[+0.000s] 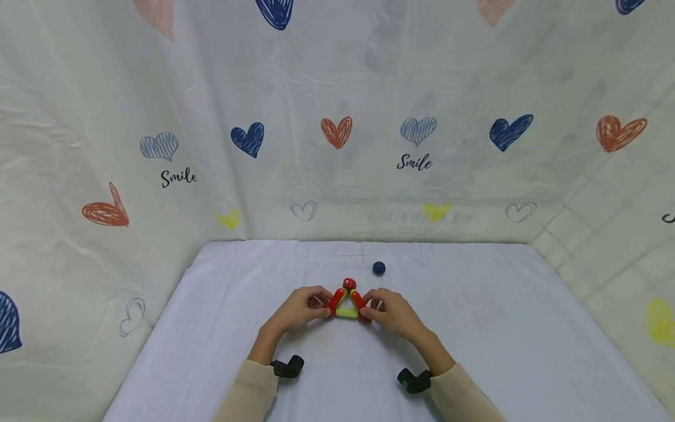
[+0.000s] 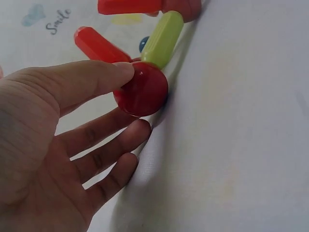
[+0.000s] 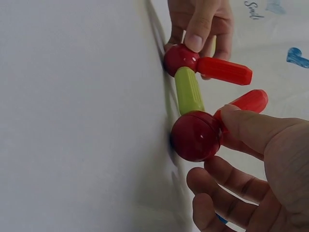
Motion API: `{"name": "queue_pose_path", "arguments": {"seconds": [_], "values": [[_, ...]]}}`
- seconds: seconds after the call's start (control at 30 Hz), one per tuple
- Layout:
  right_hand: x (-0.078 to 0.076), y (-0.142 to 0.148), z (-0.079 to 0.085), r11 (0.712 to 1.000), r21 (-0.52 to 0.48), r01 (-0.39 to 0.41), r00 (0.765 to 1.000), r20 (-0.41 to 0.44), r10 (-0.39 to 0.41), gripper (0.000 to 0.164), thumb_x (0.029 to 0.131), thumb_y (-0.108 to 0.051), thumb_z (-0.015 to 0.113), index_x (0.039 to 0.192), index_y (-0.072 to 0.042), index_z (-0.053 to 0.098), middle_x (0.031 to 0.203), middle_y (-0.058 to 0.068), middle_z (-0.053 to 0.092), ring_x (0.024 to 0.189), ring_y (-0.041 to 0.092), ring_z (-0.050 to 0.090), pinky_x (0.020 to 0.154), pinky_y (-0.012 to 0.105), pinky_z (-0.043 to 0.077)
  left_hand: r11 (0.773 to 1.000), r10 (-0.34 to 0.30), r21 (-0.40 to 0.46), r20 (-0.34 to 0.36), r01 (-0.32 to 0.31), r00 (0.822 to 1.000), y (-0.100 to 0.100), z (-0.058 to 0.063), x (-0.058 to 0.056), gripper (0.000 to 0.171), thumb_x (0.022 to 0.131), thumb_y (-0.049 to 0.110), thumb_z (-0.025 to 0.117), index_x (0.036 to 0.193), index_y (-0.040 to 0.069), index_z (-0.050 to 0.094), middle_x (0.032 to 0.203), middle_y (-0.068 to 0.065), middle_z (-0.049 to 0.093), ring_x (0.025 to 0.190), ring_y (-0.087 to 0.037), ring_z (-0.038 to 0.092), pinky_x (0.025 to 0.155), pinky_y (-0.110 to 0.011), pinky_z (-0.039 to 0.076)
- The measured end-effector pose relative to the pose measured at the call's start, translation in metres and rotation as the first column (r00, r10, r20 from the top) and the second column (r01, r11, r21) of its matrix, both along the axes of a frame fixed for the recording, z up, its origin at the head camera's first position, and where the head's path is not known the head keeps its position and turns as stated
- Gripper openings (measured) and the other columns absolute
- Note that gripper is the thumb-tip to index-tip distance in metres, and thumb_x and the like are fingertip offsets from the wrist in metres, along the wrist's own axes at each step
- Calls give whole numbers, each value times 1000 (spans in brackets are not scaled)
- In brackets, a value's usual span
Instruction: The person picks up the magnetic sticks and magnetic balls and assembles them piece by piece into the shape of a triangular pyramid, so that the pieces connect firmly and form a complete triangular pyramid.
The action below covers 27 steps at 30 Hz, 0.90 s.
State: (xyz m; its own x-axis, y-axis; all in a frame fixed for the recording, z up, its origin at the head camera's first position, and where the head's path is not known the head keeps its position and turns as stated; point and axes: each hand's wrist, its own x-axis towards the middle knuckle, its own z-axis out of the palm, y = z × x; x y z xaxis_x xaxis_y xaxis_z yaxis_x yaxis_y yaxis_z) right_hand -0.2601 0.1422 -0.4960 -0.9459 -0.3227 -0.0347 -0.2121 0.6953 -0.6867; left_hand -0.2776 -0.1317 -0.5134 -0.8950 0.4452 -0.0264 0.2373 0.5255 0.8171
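Note:
On the white cloth, a triangle of toy rods and balls stands between the two hands. A light green rod [image 1: 346, 313] forms its near side and joins two red balls. The left hand [image 1: 304, 307] pinches the left red ball [image 2: 142, 92], thumb on top and other fingers below. At the other corner, the right hand [image 1: 392, 313] pinches the right red ball [image 3: 195, 137], its thumb where a red rod meets the ball. Red rods [image 1: 336, 298] slant upward from both corners. Another red ball [image 1: 349, 283] sits at the far corner, with green showing beneath it.
A dark blue ball [image 1: 378, 268] lies on the cloth beyond the triangle, slightly right. The cloth-covered table [image 1: 474, 328] ends at a curtain [image 1: 369, 76] printed with hearts. Black wrist cameras [image 1: 415, 381] sit on both forearms.

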Motion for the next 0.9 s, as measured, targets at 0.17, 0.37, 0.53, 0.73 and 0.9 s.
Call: {"name": "queue_pose_path", "arguments": {"seconds": [0.17, 0.37, 0.53, 0.73, 0.9], "values": [[-1, -2, 0, 1000, 11, 15, 1000, -4, -15, 12, 93, -27, 76, 104, -24, 73, 86, -4, 62, 73, 13, 56, 63, 27, 46, 1000, 15, -5, 9, -15, 1000, 0, 1, 1, 25, 93, 23, 77, 117, 22, 71, 111, 4, 72, 97, -12, 64, 86, -30, 53], [-1, -3, 0, 1000, 21, 16, 1000, -8, -16, 13, 92, -26, 77, 105, -24, 73, 85, -4, 62, 72, 13, 55, 62, 28, 46, 999, 43, -23, 15, -43, 999, 1, 1, 1, 32, 87, 28, 83, 116, 24, 71, 99, 6, 70, 90, -14, 62, 79, -29, 52], [-2, -1, -2, 1000, 12, 4, 1000, 9, -4, 13, 92, -24, 77, 103, -24, 71, 83, -4, 62, 72, 14, 55, 62, 27, 45, 996, 74, -52, 8, -74, 997, 0, -2, 1, 32, 85, 30, 84, 113, 21, 72, 93, 6, 68, 86, -14, 60, 74, -28, 50], [-5, 7, 1, 1000, -10, -1, 998, 65, 2, 16, 93, -24, 76, 108, -22, 70, 87, -4, 63, 76, 15, 57, 65, 29, 48, 994, 94, -50, 4, -94, 996, -1, -4, 0, 30, 84, 31, 85, 111, 22, 74, 91, 6, 67, 83, -15, 59, 72, -28, 49], [-12, 24, 8, 998, -56, 35, 998, 50, -32, 20, 95, -24, 73, 113, -17, 69, 92, -1, 65, 80, 17, 58, 68, 30, 49, 993, 103, -50, -15, -104, 995, 0, -7, -1, 29, 84, 33, 85, 109, 23, 75, 91, 7, 67, 82, -15, 58, 70, -27, 48]]}}
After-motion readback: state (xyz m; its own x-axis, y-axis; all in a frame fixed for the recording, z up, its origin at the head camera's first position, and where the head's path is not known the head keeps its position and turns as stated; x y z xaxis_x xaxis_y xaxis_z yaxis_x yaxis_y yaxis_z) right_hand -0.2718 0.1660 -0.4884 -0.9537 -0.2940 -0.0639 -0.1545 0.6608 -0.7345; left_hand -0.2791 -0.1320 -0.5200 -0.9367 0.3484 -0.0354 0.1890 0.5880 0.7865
